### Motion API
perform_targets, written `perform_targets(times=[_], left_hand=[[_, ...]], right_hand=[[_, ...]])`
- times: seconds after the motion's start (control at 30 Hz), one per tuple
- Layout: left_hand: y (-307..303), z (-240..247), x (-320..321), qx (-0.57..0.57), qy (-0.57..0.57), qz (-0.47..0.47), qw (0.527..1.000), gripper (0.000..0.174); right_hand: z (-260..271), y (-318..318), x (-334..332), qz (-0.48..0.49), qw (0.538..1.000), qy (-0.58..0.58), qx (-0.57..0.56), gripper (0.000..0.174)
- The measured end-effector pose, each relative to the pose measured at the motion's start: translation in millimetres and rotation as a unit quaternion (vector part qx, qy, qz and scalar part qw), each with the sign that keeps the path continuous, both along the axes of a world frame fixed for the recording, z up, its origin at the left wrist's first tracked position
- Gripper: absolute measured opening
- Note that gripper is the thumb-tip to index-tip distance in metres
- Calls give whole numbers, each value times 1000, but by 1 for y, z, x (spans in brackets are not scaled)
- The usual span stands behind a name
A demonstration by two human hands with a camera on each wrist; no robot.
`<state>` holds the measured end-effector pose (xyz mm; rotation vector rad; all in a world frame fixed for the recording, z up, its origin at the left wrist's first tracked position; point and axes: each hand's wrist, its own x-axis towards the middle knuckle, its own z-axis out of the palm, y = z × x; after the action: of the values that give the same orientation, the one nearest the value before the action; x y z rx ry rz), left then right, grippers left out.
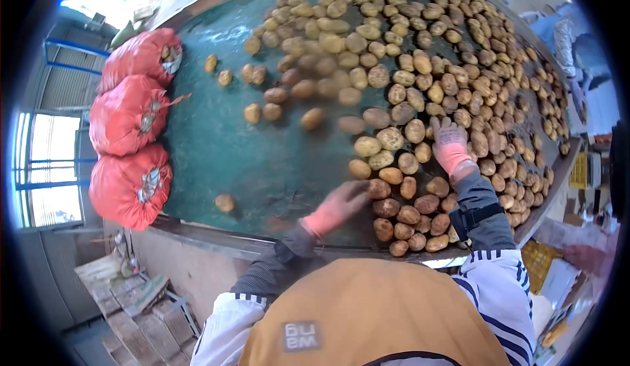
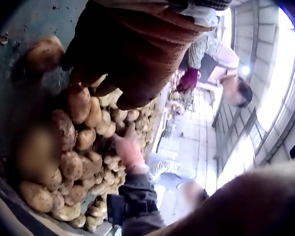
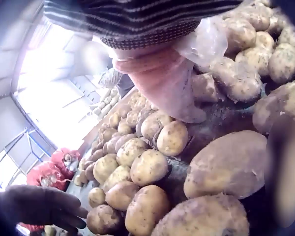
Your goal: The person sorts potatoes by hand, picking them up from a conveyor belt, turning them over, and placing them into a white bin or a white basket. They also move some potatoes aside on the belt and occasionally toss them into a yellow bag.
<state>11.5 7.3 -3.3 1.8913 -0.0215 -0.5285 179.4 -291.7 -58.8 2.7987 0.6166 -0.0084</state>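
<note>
Many potatoes (image 1: 403, 215) lie across the right side of a green-topped table (image 1: 216, 162). My left hand (image 1: 338, 207), in a pink glove with darkened fingers, reaches to the near left edge of the pile with fingers extended, its fingertips right at a potato (image 1: 378, 189). My right hand (image 1: 449, 144), also in a pink glove, reaches down among the potatoes with loosely spread fingers. In the right wrist view, the right hand's fingertips are beside a round potato (image 3: 173, 138), partly hidden by the glove. Neither hand shows a potato in its grasp.
Three full red mesh sacks (image 1: 131, 123) stand along the table's left edge. One potato (image 1: 224, 202) lies alone at the near left. Other people stand beyond the table, one with a purple glove (image 2: 188, 80). A yellow crate (image 1: 541, 267) is at the right.
</note>
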Motion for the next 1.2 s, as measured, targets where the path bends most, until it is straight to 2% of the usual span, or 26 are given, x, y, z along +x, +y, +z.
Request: perform_targets(times=[0.07,0.13,0.17,0.27,0.3,0.33,0.37,0.4,0.47,0.57,0.67,0.7,0.77,0.8,0.83,0.9,0.93,1.0,1.03,1.07,1.1,1.13,1.17,1.2], left_hand=[[8,12,2,-96,107,87,986,47],[23,18,1,-193,193,177,946,49],[31,9,-5,-217,165,187,944,50],[31,9,-18,-394,210,244,861,52],[25,5,-21,-439,199,269,834,52],[16,0,-21,-483,188,289,805,52],[12,-2,-20,-526,177,306,774,53],[14,2,-19,-522,187,311,772,50],[27,13,-17,-512,203,325,769,46],[58,-17,-33,-619,246,321,673,38],[71,-10,-38,-592,274,392,649,34],[69,-4,-38,-641,276,405,591,34],[67,-20,-41,-555,211,403,696,34],[69,-25,-41,-537,195,395,719,34],[71,-29,-41,-518,179,388,741,35],[77,-20,-36,-469,157,377,783,36],[81,-26,-34,-486,167,385,767,36],[91,-37,-29,-517,186,400,733,37],[96,-24,-25,-578,215,409,673,37],[99,-13,-21,-634,244,414,606,38],[101,-10,-17,-657,246,419,577,39],[102,-13,-13,-653,247,428,574,40],[102,-15,-10,-647,252,436,572,41],[102,-16,-12,-642,259,443,570,42]], right_hand=[[1,-14,4,42,987,-7,155,52],[5,-25,10,11,967,40,253,56],[6,-24,11,0,951,65,301,58],[85,30,-15,-173,897,175,368,50],[87,47,-29,-94,911,199,349,46],[97,70,-45,-47,897,254,359,42],[107,93,-61,-4,875,313,370,39],[123,119,-73,11,820,400,410,36],[83,145,-83,207,831,263,444,43],[80,176,-53,212,867,232,388,43],[80,214,-2,266,865,132,404,40],[68,228,24,278,874,91,388,39],[44,258,87,314,885,15,344,37],[48,276,114,280,882,12,379,33],[36,291,150,267,896,35,354,31],[50,323,201,186,950,75,239,32],[51,335,221,143,968,94,181,33],[32,339,249,182,976,40,114,37],[28,342,257,201,976,16,80,39],[23,345,264,162,984,15,71,39],[35,347,258,122,991,16,60,38],[46,348,252,81,995,18,48,38],[55,349,253,79,996,48,-2,35],[47,342,256,57,995,86,-3,36]])
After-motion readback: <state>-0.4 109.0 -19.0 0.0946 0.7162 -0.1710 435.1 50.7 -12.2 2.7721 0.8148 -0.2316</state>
